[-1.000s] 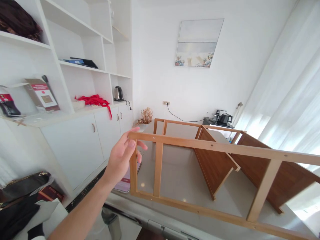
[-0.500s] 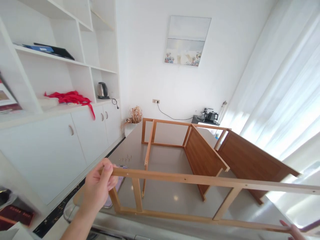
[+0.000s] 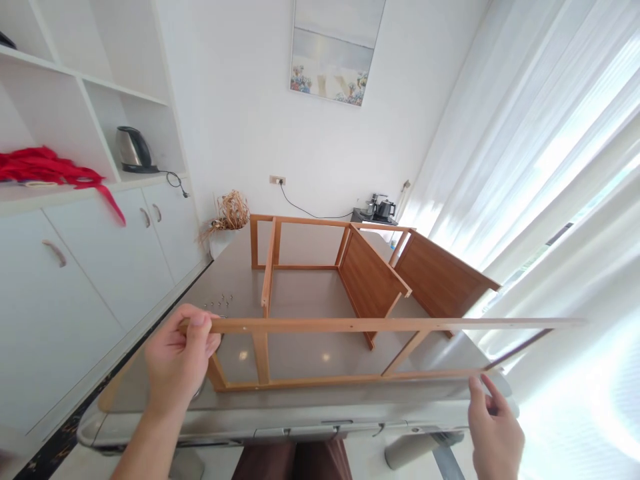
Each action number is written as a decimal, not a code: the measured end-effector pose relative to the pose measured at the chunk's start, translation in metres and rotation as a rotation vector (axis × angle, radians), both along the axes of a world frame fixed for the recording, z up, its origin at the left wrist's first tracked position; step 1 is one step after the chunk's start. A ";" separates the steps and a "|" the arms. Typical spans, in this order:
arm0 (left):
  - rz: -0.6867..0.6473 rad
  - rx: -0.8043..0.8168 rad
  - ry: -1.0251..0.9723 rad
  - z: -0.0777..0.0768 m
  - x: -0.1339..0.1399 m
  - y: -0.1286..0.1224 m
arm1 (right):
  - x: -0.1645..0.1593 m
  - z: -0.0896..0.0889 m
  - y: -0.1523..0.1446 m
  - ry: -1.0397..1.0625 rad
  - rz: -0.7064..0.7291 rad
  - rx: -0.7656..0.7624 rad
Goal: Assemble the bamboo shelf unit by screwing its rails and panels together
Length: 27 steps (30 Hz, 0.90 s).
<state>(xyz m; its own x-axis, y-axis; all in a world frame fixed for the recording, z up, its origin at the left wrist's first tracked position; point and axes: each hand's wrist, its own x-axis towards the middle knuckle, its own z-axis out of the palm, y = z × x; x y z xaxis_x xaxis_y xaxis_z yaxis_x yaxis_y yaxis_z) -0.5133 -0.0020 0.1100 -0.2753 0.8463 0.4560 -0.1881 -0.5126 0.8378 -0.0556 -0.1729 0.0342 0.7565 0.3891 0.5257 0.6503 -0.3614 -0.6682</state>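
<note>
A single camera, worn on the head, looks forward and down over the tabletop (image 3: 305,290) to the white wall (image 3: 230,100) beyond. It faces the near edge from just behind and above, close enough that the left hand (image 3: 183,353) and right hand (image 3: 495,427) enter large at the lower corners. Its wide field runs from the cabinet (image 3: 85,253) at left to the curtain (image 3: 525,133) at right, cropping the framed picture (image 3: 333,60) on top.
</note>
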 end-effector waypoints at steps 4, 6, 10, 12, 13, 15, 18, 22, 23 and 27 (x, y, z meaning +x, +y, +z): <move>0.044 -0.023 0.037 0.003 0.004 0.001 | -0.051 0.026 0.025 0.189 0.088 0.026; 0.041 -0.007 0.024 0.003 0.006 0.003 | -0.067 0.031 0.041 0.149 0.207 0.022; 0.047 -0.014 0.035 0.002 0.008 0.007 | -0.083 0.029 0.066 0.108 0.373 -0.014; 0.027 -0.011 0.030 0.002 0.008 0.008 | -0.087 0.024 0.074 0.095 0.401 0.000; 0.007 0.003 0.018 0.003 0.008 0.009 | -0.089 0.021 0.076 0.087 0.409 0.012; -0.056 0.049 -0.018 0.006 0.008 0.009 | -0.091 0.015 0.081 0.075 0.420 0.036; -0.142 0.097 -0.082 0.010 0.010 0.011 | -0.089 0.007 0.087 0.079 0.423 0.069; -0.142 0.085 -0.113 0.010 0.012 0.014 | -0.086 0.002 0.092 0.157 0.435 0.082; -0.137 0.086 -0.114 0.008 0.011 0.016 | -0.085 0.002 0.093 0.182 0.433 0.074; -0.113 0.055 -0.077 -0.003 0.007 0.019 | -0.082 0.003 0.095 0.226 0.428 0.037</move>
<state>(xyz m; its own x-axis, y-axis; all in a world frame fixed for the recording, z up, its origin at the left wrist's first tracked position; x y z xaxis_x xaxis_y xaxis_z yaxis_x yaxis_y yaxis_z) -0.5059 0.0170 0.1074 -0.2159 0.8481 0.4838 -0.3093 -0.5293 0.7900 -0.1375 -0.0781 0.0371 0.6297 0.6742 0.3860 0.5724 -0.0667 -0.8173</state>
